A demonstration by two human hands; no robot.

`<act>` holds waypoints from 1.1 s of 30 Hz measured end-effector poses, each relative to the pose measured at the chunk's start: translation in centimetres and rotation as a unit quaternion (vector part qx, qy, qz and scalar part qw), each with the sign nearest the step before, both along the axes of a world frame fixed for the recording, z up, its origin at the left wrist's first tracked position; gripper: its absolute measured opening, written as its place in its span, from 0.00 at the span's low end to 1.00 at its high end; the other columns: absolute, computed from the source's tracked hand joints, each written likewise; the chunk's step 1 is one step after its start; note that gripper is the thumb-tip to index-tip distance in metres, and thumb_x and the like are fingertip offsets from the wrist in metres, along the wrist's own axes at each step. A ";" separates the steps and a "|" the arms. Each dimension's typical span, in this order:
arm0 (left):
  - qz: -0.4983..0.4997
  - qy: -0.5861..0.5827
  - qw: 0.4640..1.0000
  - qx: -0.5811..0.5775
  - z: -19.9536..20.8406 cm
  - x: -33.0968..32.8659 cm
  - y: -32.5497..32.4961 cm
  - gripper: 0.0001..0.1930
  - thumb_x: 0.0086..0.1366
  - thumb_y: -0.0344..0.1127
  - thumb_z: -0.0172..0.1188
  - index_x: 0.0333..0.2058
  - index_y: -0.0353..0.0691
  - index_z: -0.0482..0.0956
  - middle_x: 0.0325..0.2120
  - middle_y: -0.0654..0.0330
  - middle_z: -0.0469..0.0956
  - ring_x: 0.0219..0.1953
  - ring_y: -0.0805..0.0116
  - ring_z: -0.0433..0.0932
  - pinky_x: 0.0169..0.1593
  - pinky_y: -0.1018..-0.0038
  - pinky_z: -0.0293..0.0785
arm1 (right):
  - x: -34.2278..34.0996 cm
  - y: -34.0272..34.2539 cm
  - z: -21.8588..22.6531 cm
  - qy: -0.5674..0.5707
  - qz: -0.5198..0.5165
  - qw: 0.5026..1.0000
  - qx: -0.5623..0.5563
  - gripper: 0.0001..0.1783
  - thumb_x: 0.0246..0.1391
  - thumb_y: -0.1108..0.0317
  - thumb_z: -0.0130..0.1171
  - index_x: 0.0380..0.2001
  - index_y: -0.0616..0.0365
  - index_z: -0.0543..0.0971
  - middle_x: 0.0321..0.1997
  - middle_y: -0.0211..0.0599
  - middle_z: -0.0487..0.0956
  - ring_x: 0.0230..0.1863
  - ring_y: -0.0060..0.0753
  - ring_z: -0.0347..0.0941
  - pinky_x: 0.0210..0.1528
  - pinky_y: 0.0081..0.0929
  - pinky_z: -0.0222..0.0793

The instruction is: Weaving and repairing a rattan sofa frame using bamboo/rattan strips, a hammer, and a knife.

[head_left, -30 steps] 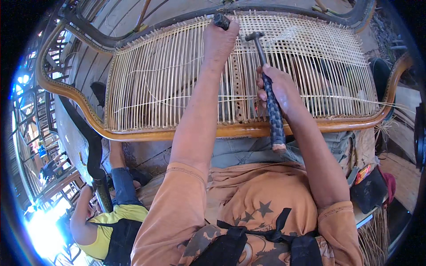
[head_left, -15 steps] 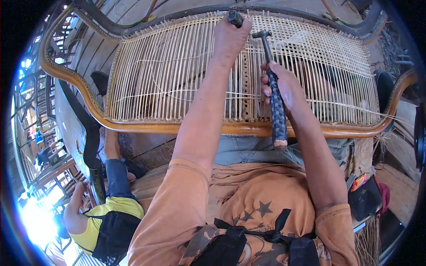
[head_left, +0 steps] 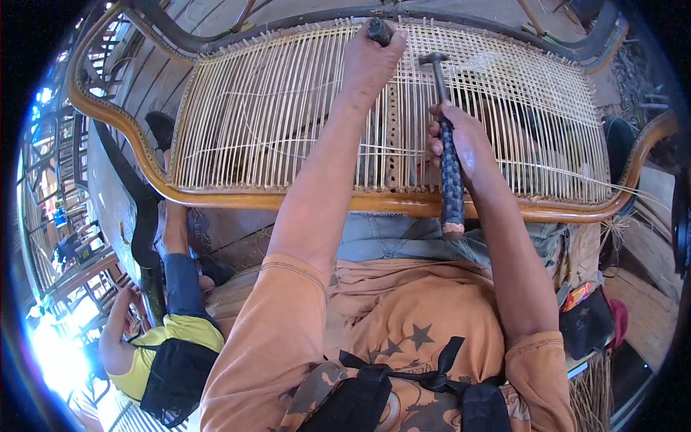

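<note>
Across my lap lies a curved wooden furniture frame (head_left: 302, 201), strung with pale cane strands (head_left: 252, 108). My left hand (head_left: 371, 68) is closed around a short, dark-wrapped handle (head_left: 380, 32) over the frame's far rail. Its fingers are partly hidden, and the tool's lower end does not show. Beside it, my right hand (head_left: 466, 140) grips a small hammer (head_left: 453, 183) with a blue-black wrapped handle. The hammer's metal head is up over the cane, apart from the dark handle. A perforated centre bar (head_left: 392, 137) runs between the two hands.
Dense cane weave (head_left: 518, 79) covers the right far part of the panel. Loose strands stick out past the right side. At lower left, a person in a yellow top (head_left: 183, 335) sits close by. A dark pouch (head_left: 586, 324) lies at right.
The hammer head has shifted a little to the right, away from the dark handle. My left hand stays at the far rail, and the whole view has moved slightly.
</note>
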State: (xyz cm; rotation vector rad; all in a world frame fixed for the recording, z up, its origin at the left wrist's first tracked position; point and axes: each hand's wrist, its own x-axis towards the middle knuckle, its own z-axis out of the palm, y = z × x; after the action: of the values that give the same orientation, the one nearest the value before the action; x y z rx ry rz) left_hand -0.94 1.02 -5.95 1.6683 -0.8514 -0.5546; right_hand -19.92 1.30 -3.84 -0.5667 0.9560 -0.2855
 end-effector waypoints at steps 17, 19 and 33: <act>-0.027 -0.040 0.999 0.018 0.1 -0.6 0.8 0.12 0.59 0.40 0.64 0.31 0.37 0.79 0.22 0.65 0.76 0.26 0.79 0.72 0.32 0.78 0.70 | -0.8 1.0 0.7 0.017 -0.008 0.999 -0.032 0.18 0.59 0.54 0.48 0.39 0.59 0.70 0.22 0.30 0.69 0.15 0.25 0.65 0.13 0.28 0.62; -0.041 0.017 0.997 -0.070 0.3 -1.0 1.2 0.12 0.59 0.41 0.63 0.30 0.37 0.79 0.22 0.65 0.77 0.26 0.79 0.72 0.33 0.77 0.70 | -1.2 0.9 0.6 0.026 -0.004 0.999 -0.023 0.18 0.60 0.54 0.48 0.40 0.60 0.70 0.22 0.30 0.69 0.15 0.25 0.66 0.14 0.28 0.63; -0.016 -0.042 0.999 0.011 -0.8 -0.6 0.6 0.11 0.57 0.40 0.64 0.30 0.38 0.79 0.20 0.66 0.76 0.21 0.79 0.71 0.27 0.79 0.68 | -1.2 1.2 1.2 -0.006 0.009 1.000 -0.018 0.19 0.62 0.54 0.46 0.45 0.60 0.68 0.24 0.25 0.68 0.17 0.18 0.63 0.15 0.20 0.61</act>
State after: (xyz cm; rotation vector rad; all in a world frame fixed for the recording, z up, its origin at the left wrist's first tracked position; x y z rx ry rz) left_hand -1.52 1.58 -6.74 1.7107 -0.9360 -0.5204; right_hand -21.08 2.50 -2.64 -0.6048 0.9358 -0.2898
